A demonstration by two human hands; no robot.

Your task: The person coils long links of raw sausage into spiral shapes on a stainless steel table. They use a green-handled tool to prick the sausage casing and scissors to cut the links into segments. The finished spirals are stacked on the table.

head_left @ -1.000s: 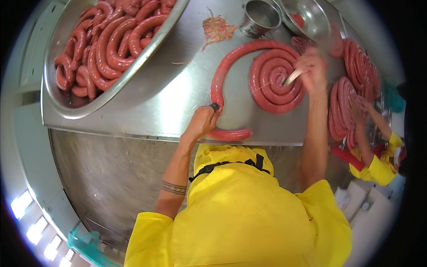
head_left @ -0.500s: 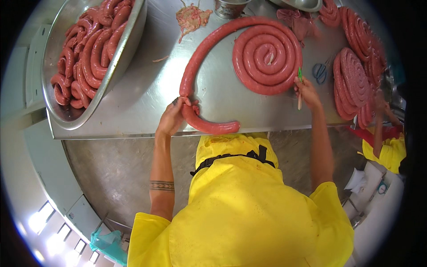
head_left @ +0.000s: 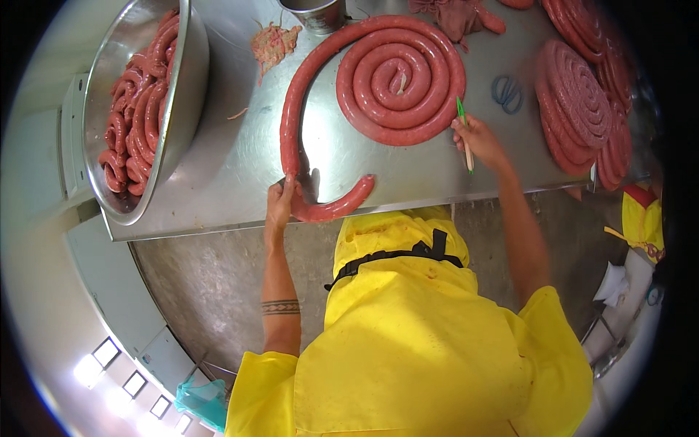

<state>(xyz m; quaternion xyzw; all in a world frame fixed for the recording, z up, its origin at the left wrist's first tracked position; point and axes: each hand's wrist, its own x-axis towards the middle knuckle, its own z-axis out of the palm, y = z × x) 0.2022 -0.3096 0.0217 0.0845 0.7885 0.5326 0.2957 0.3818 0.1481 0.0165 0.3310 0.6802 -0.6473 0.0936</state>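
Deep red and glossy, a long sausage (head_left: 290, 116) lies on the steel table (head_left: 218, 197), wound into a flat spiral at the middle, its outer turn sweeping left and then down toward the near edge. There the left hand (head_left: 279, 200) pinches it between thumb and fingers, and a short end curves away to the right of that grip, close to the near edge. The right hand (head_left: 477, 142), just beside the spiral's near right side, has its fingers closed around a slim green-tipped tool (head_left: 461, 111), the tip pointing away from the body. The two hands are well apart. Blue-handled scissors (head_left: 507, 95) lie to the right of the spiral, and beyond them are more sausage coils (head_left: 575, 95). At the far left a metal basin (head_left: 191, 95) holds a heap of sausages (head_left: 145, 109). A ragged scrap (head_left: 274, 47) and a metal cup (head_left: 324, 16) sit on the far side.
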